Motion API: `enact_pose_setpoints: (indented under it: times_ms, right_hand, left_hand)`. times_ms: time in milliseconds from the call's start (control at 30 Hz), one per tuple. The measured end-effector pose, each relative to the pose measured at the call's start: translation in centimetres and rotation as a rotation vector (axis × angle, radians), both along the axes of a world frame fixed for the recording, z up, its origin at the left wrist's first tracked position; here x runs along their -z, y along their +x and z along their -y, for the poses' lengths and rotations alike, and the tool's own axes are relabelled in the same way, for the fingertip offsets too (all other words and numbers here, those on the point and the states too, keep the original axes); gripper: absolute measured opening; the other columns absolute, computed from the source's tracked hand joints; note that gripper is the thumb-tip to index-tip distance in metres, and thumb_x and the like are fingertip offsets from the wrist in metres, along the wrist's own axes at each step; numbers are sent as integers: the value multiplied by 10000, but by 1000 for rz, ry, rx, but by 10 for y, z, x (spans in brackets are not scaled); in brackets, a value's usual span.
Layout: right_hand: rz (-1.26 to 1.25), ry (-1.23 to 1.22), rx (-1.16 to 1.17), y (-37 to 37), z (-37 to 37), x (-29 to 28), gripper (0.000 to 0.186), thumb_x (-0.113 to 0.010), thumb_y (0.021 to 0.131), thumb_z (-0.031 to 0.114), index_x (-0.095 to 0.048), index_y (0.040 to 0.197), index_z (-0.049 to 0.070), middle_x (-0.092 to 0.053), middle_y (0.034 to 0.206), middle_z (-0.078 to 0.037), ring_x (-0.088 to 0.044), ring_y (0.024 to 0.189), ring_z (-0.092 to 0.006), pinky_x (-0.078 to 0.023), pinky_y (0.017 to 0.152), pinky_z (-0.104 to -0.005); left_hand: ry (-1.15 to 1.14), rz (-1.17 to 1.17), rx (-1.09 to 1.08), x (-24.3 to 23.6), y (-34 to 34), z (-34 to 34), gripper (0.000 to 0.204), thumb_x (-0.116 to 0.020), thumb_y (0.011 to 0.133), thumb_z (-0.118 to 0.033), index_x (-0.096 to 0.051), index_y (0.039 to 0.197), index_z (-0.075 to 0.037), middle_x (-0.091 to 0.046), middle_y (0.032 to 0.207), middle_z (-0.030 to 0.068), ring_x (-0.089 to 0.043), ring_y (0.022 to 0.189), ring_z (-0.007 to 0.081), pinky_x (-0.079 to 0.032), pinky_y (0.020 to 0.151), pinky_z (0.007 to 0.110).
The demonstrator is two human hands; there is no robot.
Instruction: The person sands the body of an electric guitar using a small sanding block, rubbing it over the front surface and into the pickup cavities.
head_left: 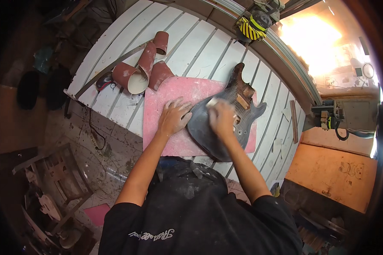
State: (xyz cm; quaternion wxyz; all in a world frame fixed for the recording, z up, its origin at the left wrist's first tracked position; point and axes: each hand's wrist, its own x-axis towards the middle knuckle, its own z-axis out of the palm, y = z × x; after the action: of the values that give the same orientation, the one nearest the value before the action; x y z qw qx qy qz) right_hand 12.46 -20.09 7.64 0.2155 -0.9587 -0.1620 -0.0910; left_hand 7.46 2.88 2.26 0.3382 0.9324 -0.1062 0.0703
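A dark grey electric guitar body (212, 137) with carved cavities lies on a dusty pink pad (159, 144) on the slatted white table (198, 38). My left hand (173, 117) rests beside the body's left edge, fingers spread and bent, fingertips whitened with dust. My right hand (221, 119) is over the body, blurred, its fingers closed on a small pale block (212, 102) against the surface; I cannot make out exactly what the block is.
Several brownish-red sandpaper rolls (125, 76) lie at the back left, near a black-and-red tool (104, 80). A wooden strip (294, 121) lies at the table's right. Machinery (259, 25) is mounted on a rail behind. An orange board (327, 178) stands lower right, a metal frame (51, 182) lower left.
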Motion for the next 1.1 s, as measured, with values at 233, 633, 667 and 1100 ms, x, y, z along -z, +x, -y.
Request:
enact_pose_setpoints:
  times_ms: [233,633,667,1100]
  right_hand:
    - [15,-36,204,11,-11,5,120,-754,909,187,-798,1012,143,-678,1281,-143,-595,1160,-436,-503,967,-570]
    - [59,8,169,18,-8,17,137,-726,925,197,-789,1020,122,-684,1236,-177,-598,1170,-435,-476,959,-580]
    - [31,36,65,-5,-23,19,139,-731,918,191,-789,1026,124,-679,1253,-176,-590,1188,-443,-478,968,-579]
    - [19,41,21,-38,-29,3,136,-752,897,158,-794,1025,140,-676,1290,-178,-609,1168,-424,-474,989,-551]
  left_hand:
    - [1,-32,13,0,2,0,422,-626,1024,-361,-750,1355,-129,-671,1487,33,-484,1484,302,-271,1242,514]
    - [14,-24,11,-1,3,2,391,-627,1017,-332,-761,1323,-129,-687,1462,34,-508,1460,296,-303,1236,509]
    - [6,-7,7,1,3,1,381,-621,1019,-316,-762,1319,-128,-690,1456,36,-510,1458,296,-304,1237,507]
    - [31,20,10,4,3,1,345,-596,1009,-217,-760,1294,-110,-707,1415,54,-523,1451,290,-337,1223,507]
